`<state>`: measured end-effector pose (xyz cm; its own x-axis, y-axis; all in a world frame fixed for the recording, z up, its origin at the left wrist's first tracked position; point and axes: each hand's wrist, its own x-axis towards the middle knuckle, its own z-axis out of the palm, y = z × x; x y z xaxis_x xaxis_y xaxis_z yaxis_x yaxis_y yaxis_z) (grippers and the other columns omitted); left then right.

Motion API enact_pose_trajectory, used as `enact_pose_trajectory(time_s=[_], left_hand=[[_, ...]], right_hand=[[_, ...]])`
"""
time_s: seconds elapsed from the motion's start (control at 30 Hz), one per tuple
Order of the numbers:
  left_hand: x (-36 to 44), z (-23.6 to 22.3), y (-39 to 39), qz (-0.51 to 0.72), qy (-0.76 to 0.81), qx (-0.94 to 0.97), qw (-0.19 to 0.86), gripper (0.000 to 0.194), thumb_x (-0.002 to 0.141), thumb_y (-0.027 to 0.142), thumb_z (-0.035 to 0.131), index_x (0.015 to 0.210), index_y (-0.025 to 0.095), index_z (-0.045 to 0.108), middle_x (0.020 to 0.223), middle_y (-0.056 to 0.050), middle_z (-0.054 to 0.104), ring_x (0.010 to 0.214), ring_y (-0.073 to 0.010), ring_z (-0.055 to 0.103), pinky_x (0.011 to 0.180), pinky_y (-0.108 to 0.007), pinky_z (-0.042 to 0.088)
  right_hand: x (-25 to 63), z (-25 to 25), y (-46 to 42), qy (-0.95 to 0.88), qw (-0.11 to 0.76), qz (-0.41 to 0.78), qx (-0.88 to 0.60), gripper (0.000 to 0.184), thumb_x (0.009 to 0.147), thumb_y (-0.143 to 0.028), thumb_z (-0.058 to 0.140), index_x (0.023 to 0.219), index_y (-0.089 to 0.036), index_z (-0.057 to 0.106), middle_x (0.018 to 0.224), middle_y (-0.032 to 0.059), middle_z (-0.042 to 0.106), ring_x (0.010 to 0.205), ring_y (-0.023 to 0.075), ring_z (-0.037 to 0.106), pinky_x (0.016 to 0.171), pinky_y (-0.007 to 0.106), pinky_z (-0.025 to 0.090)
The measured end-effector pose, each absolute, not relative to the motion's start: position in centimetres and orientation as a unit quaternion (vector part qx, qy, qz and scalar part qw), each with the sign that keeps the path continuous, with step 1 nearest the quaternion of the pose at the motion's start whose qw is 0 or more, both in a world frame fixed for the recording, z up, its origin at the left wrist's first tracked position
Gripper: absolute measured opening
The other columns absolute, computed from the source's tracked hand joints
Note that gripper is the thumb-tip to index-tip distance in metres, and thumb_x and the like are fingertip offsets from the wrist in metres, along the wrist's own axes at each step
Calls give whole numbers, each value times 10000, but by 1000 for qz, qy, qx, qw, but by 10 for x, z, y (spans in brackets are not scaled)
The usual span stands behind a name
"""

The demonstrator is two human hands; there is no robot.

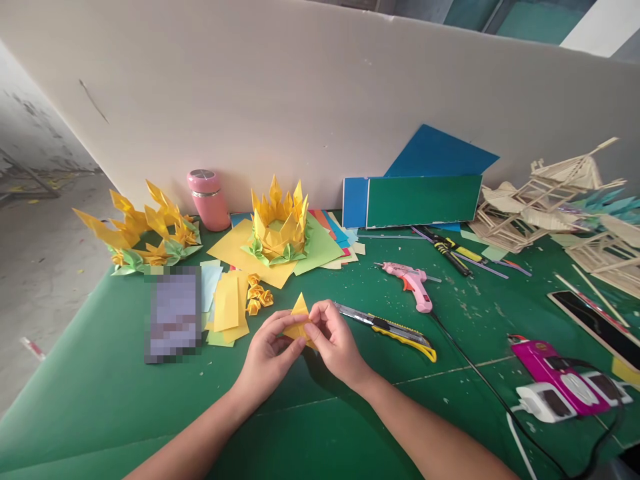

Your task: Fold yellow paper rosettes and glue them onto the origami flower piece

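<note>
Between my two hands is a folded piece of yellow origami paper (301,307), its pointed tip sticking up above the fingers. My left hand (273,343) pinches it from the left, thumb in front. From the right, the thumb and curled fingers of my right hand (333,340) press on its edge; the lower part of the paper is mostly hidden. Just beyond my left hand lie several small folded yellow paper flowers (259,293) and a stack of yellow paper sheets (227,303). A yellow utility knife (390,328) rests right of my right hand.
Yellow paper crowns stand at the back left (145,230) and on coloured sheets (280,230). A pink flask (208,203) is behind. Rightward are a pink glue gun (410,280) with its cord, a magenta power strip (555,373), a phone-like black slab (597,327) and wooden stick models (530,200).
</note>
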<state>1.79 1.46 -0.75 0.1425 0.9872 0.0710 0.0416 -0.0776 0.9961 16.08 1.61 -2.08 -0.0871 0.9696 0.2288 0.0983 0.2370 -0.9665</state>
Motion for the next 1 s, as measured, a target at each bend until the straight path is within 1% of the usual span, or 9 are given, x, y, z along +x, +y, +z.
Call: enact_pose_trajectory(time_s=[0.1,0.27,0.57,0.73,0.87,0.93,1.0], left_hand=[[19,-10,15,478,455,550,511,224,691,265,692,908,244,744,978,-58,616,851,-192,659,686,-292,590],[20,-12,17,489,450,544,513,210,685,273,704,885,221,740,918,-64,637,843,-199,655,659,-282,581],[17,-6,19,470,440,529,554,235,669,308,748,883,211,745,939,-72,669,897,-214,653,766,-325,563],[17,-5,18,477,461,517,541,217,659,359,759,816,208,756,851,-59,691,829,-202,654,750,-310,557],[17,-5,18,496,469,492,540,214,624,361,782,772,208,759,811,-48,690,792,-194,653,711,-297,563],[17,-6,18,508,477,473,539,228,604,367,792,763,207,757,820,-47,690,792,-193,651,690,-287,565],[16,-6,19,517,486,457,536,254,590,376,799,772,204,757,847,-50,690,813,-195,648,701,-286,563]], right_hand=[[161,-22,16,-601,513,417,-450,66,844,-257,481,840,-224,424,763,-16,441,666,124,463,615,248,418],[160,-23,16,-593,515,431,-444,66,842,-251,483,823,-223,427,755,-21,446,653,119,459,606,246,415],[161,-22,17,-595,514,431,-443,87,836,-271,496,809,-224,427,715,-38,407,614,109,429,574,237,389],[161,-17,14,-614,510,424,-428,110,850,-285,494,789,-223,427,714,-34,417,609,109,438,564,233,404],[162,-17,15,-598,511,457,-416,157,840,-352,530,837,-230,430,709,-38,424,609,111,449,563,234,412],[162,-16,15,-592,492,489,-411,212,818,-398,556,860,-232,432,686,-48,419,586,109,439,536,227,398],[163,-15,16,-609,458,495,-418,238,809,-417,566,785,-222,432,626,-61,388,541,100,391,490,217,348]])
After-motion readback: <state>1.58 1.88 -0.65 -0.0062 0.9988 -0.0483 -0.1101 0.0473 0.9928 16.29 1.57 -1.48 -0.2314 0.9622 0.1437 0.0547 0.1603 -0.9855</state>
